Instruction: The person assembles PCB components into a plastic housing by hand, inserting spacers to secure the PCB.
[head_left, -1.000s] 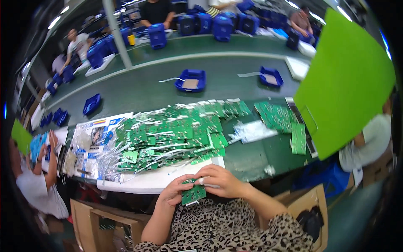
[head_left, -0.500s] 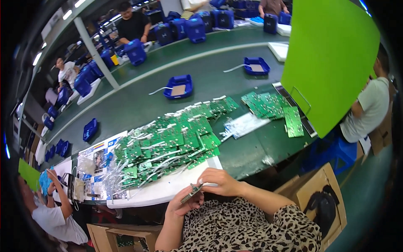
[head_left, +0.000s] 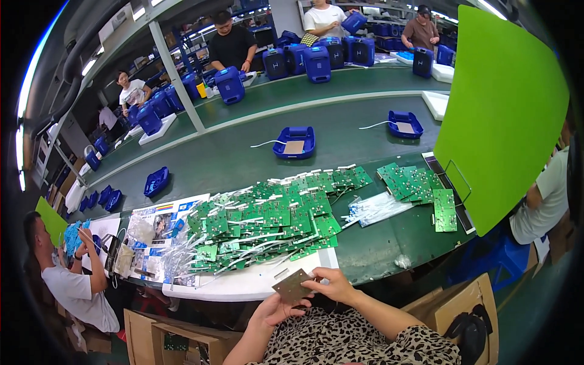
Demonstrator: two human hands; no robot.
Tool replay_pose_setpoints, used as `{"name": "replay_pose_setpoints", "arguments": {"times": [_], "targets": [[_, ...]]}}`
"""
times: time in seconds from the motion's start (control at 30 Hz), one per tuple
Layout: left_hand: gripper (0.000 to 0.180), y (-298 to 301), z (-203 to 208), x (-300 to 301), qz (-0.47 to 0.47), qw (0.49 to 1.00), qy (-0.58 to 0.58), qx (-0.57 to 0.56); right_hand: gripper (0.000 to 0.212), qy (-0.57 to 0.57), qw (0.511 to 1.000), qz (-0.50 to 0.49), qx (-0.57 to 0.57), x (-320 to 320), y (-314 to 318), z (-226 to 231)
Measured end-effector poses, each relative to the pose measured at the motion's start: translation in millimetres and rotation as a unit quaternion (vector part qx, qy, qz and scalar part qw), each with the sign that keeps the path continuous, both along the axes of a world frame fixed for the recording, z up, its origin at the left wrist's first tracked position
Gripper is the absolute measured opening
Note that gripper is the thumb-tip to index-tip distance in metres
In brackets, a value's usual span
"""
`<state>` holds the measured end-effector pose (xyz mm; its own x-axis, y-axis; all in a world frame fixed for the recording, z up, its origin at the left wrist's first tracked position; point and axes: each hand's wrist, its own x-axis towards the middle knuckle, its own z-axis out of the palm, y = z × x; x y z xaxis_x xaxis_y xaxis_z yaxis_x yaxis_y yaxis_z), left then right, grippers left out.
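Note:
A small circuit board point(head_left: 292, 287), its brownish flat face turned up, is held in front of my chest. My right hand point(head_left: 333, 286) pinches it by its right edge. Curled under the board's lower edge is my left hand point(head_left: 278, 311), its fingers closed on it, though partly hidden. Just beyond my hands, a wide pile of green circuit boards point(head_left: 274, 210) with white cables covers the bench. To its right lies a bundle of white strips point(head_left: 377, 210) on a bag. Farther right, more green boards overlap, and a single green board point(head_left: 444, 210) lies nearest the lime-green panel.
The lime-green panel point(head_left: 505, 115) rises at the right. Blue plastic shells point(head_left: 294, 143) sit along the green bench point(head_left: 353, 146). Cardboard boxes point(head_left: 141, 340) stand low on both sides of me. A person in white point(head_left: 79, 292) works at the left; others work across the bench.
The board in my hands has turned from nearly edge-on to show its flat face. The whole view has shifted, so the bench scene appears lower and more to the right.

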<state>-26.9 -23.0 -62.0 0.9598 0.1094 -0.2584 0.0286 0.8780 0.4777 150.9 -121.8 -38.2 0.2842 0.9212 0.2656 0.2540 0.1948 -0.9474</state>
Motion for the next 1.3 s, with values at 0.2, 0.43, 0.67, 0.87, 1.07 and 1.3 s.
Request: {"name": "replay_pose_setpoints", "arguments": {"times": [0.2, 0.43, 0.67, 0.87, 1.07, 1.3], "targets": [[0.062, -4.9, 20.6, 8.0, 0.046, 0.997, 0.064, 0.023, 0.019, 0.167, 0.984, -0.029, -0.06, 3.4, 3.7, -21.0], [0.041, -8.8, 24.4, 9.9, 0.106, 0.926, 0.189, 0.309, 0.018, 0.237, 0.966, -0.039, -0.1, 4.3, 6.6, -27.4], [0.018, -2.8, 16.0, 11.3, 0.199, 0.913, 0.205, 0.292, 0.018, 0.238, 0.963, 0.0, -0.123, 5.4, 9.8, -31.7], [0.017, 8.0, 15.9, 10.7, 0.185, 0.921, 0.187, 0.287, 0.015, 0.189, 0.971, 0.02, -0.148, 18.0, 9.2, -32.0], [0.019, 17.3, 9.4, 12.3, 0.154, 0.92, 0.213, 0.289, 0.016, 0.214, 0.969, 0.039, -0.12, 17.6, 9.5, -38.1], [0.018, 27.5, 9.3, 16.1, 0.124, 0.926, 0.205, 0.293, 0.013, 0.208, 0.967, 0.045, -0.138, 21.1, 12.0, -40.2]]}}
